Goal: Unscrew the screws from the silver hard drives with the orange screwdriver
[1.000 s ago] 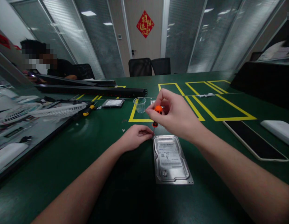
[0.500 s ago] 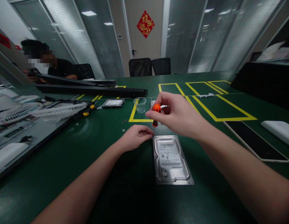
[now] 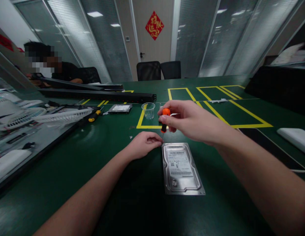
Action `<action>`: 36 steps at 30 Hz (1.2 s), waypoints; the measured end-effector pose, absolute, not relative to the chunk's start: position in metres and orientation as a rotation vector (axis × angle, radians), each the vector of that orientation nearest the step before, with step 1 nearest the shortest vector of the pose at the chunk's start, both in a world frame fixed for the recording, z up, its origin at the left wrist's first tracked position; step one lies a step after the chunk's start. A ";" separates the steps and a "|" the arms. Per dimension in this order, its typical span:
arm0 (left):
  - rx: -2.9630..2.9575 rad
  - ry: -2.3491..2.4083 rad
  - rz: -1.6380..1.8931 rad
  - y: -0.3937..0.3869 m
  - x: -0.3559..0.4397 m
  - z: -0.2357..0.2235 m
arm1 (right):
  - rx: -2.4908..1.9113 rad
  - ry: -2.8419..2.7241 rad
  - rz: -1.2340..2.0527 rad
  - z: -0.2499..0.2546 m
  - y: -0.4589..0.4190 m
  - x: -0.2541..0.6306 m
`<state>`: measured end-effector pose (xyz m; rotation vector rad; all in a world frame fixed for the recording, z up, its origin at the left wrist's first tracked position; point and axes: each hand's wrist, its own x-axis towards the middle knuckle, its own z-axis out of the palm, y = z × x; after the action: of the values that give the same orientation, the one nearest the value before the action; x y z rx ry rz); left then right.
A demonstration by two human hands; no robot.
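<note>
A silver hard drive (image 3: 180, 170) with a white label lies flat on the green table. My right hand (image 3: 189, 118) grips an orange and black screwdriver (image 3: 166, 112) by its handle, holding it nearly upright. Its thin shaft points down at the drive's far left corner. My left hand (image 3: 144, 144) rests on the table beside that corner, thumb and fingers pinched together near the screwdriver's tip. Whatever is between those fingertips is too small to make out. Some tiny pale bits, perhaps screws (image 3: 131, 137), lie left of my left hand.
Beyond my hands stand a clear plastic cup (image 3: 149, 111) and another drive (image 3: 120, 108). White fan-like parts (image 3: 61, 114) and a yellow-black tool (image 3: 94, 116) lie left, a dark tablet-like slab (image 3: 270, 147) right. Long black bars (image 3: 98, 95) lie across the back, near a seated person (image 3: 66, 70).
My right hand has shifted slightly down and its fingers have turned round the screwdriver's handle. My left hand and the hard drive stay in place.
</note>
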<state>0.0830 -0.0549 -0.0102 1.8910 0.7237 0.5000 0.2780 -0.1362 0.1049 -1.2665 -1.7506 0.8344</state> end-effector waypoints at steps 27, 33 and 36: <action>1.891 0.710 0.497 -0.052 0.082 -0.013 | -1.353 -1.763 0.593 0.096 -0.134 0.268; 1.920 0.718 0.498 -0.055 0.084 -0.012 | -1.322 -1.738 0.578 0.098 -0.135 0.270; 2.014 0.796 0.527 -0.052 0.077 -0.002 | -1.231 -1.719 0.532 0.105 -0.138 0.274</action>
<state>0.0774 -0.0516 -0.0024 2.0137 0.7955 0.5273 0.2736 -0.1377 0.1049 -1.2305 -1.7191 0.5324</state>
